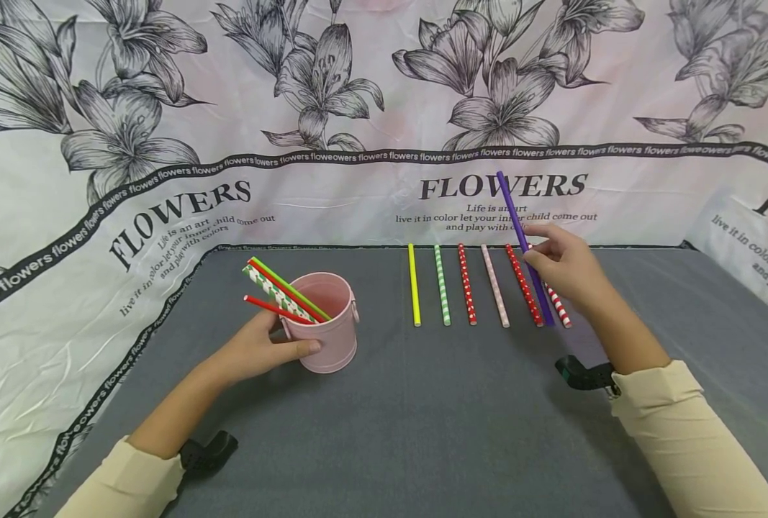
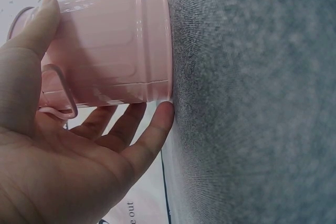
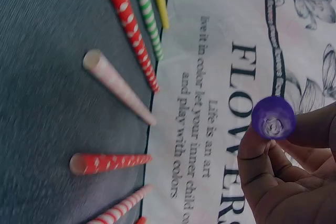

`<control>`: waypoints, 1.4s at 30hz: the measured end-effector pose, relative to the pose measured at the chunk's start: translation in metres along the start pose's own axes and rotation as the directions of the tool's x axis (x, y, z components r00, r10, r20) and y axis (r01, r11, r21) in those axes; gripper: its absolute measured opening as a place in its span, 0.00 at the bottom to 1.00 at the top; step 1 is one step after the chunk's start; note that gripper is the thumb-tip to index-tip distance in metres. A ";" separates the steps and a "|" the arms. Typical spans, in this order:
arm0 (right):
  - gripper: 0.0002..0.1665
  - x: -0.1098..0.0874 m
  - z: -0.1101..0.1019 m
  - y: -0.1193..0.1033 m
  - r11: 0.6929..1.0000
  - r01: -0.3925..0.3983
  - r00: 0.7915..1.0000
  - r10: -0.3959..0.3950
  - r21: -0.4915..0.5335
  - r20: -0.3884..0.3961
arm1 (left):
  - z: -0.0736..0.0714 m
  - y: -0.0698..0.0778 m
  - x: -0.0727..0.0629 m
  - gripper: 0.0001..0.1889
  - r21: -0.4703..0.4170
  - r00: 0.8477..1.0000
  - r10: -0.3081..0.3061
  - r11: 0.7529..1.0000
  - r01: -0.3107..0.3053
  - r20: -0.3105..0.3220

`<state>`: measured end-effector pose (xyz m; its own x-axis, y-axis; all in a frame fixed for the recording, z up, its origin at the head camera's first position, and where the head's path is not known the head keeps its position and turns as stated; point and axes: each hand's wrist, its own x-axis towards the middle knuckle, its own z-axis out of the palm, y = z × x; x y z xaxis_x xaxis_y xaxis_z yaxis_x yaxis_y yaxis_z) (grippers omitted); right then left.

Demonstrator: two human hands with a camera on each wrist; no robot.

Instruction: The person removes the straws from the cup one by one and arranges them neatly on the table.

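Observation:
My left hand (image 1: 254, 349) grips a small pink metal bucket (image 1: 333, 347) from its left side, thumb across the front; the left wrist view shows the fingers behind the bucket (image 2: 110, 51). Several paper straws lean out of it to the left, among them a light green straw (image 1: 278, 275) and a red straw (image 1: 267, 305). Between thumb and fingers of my right hand (image 1: 568, 265) is a purple straw (image 1: 512, 205), held tilted with its upper end away from me. Seen from the right wrist, the purple straw (image 3: 273, 118) points its round end at the camera.
A spaced row lies on the grey tabletop (image 1: 384, 432): yellow straw (image 1: 414, 288), green-striped straw (image 1: 443, 288), red dotted straw (image 1: 467, 288), pale pink straw (image 1: 495, 288), another red dotted straw (image 1: 522, 280) and red-striped straw (image 1: 561, 311). A flower-printed cloth (image 1: 332, 201) hangs behind.

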<state>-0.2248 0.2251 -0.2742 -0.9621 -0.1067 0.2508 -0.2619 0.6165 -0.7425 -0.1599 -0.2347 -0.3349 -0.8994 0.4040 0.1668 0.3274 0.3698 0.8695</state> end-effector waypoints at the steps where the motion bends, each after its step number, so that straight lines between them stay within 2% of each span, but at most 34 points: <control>1: 0.27 0.000 -0.001 0.003 1.000 -0.006 1.000 0.006 -0.009 0.003 | 0.000 0.000 0.000 0.36 0.000 1.000 0.004 1.000 -0.004 0.000; 9: 0.26 0.001 -0.012 0.028 0.995 -0.048 0.998 0.051 -0.088 0.033 | 0.000 0.000 0.000 0.36 0.002 1.000 0.000 1.000 0.000 0.003; 19: 0.30 -0.001 -0.023 0.046 0.975 -0.151 0.980 0.169 -0.164 0.102 | 0.000 0.000 -0.001 0.37 0.008 1.000 -0.011 1.000 0.011 -0.001; 27: 0.29 -0.005 -0.031 0.056 0.967 -0.166 0.973 0.193 -0.196 0.127 | 0.000 0.001 -0.002 0.36 0.004 1.000 -0.009 1.000 0.009 -0.002; 42: 0.27 -0.015 -0.050 0.079 0.950 -0.192 0.969 0.223 -0.246 0.107 | -0.001 0.003 0.000 0.37 0.004 1.000 0.002 1.000 -0.002 0.005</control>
<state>-0.2275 0.3142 -0.3061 -0.9987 -0.0492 0.0108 -0.0458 0.7979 -0.6011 -0.1589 -0.2345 -0.3315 -0.8973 0.4088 0.1663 0.3304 0.3725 0.8672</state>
